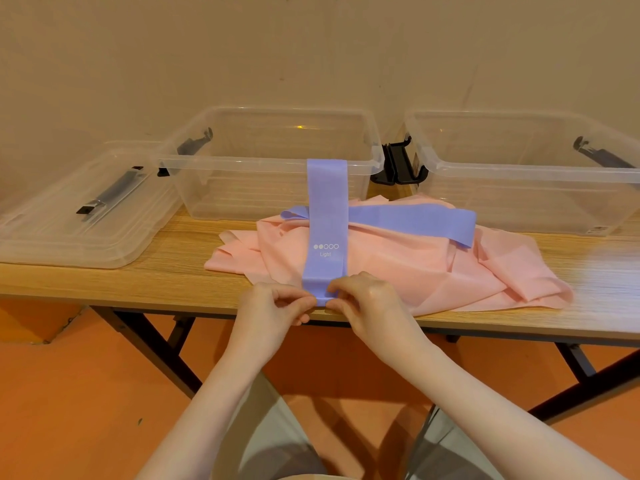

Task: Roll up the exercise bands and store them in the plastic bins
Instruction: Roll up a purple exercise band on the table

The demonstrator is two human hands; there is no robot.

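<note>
Hands at the near end of a purple loop band (325, 233), marked "Light", which lies lengthwise across a heap of pink band (381, 265) on the wooden table (166, 275). The far end of this loop leans up against the front wall of the centre bin (270, 161); the near end sits at the table's front edge. The left hand (277, 306) and the right hand (367, 303) meet at that near end, each pinching a corner of it between thumb and curled fingers, the two hands almost touching. The end appears to be turned over on itself, though whether a first turn of the roll is complete cannot be told.

A second purple band (415, 221) lies crosswise under the loop, to the right of it, also on the pink heap. Behind the heap stand the centre bin and, to its right, a second clear bin (519, 168); both are open and look empty. A clear lid (79, 216) rests on the table to the left of the centre bin.

Step in hand, as judged: the start of rolling the first band. The next move calls for both thumbs to tuck the end tight and for the hands to advance evenly toward the centre bin, since thin elastic on a soft heap is likely to skew or spring open.
</note>
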